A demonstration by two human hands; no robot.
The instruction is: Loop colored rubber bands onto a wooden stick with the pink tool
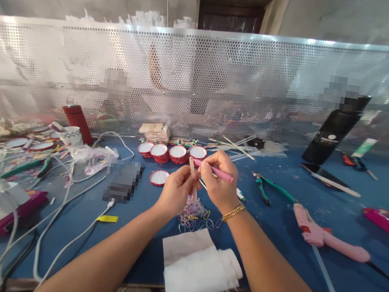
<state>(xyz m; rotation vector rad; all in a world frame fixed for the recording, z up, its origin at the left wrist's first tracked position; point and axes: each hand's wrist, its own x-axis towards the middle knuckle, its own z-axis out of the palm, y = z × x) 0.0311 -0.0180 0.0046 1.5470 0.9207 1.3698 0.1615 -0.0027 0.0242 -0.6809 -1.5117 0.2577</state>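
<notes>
Near the centre of the frame, your left hand pinches a flat wooden stick between thumb and fingers, its upper end pointing up. Your right hand, just beside it, is closed around a pink pen whose tip end meets the stick near the top; you cannot tell here whether the tip actually touches the wood. Below your hands lies a tangle of coloured bands, and at lower centre a folded white cloth. Above your left hand, four red-sided round containers stand in a row, with a round lid-like piece nearer you. Right of your right hand lie green-handled pliers, touching or nearly touching a pink glue gun.
</notes>
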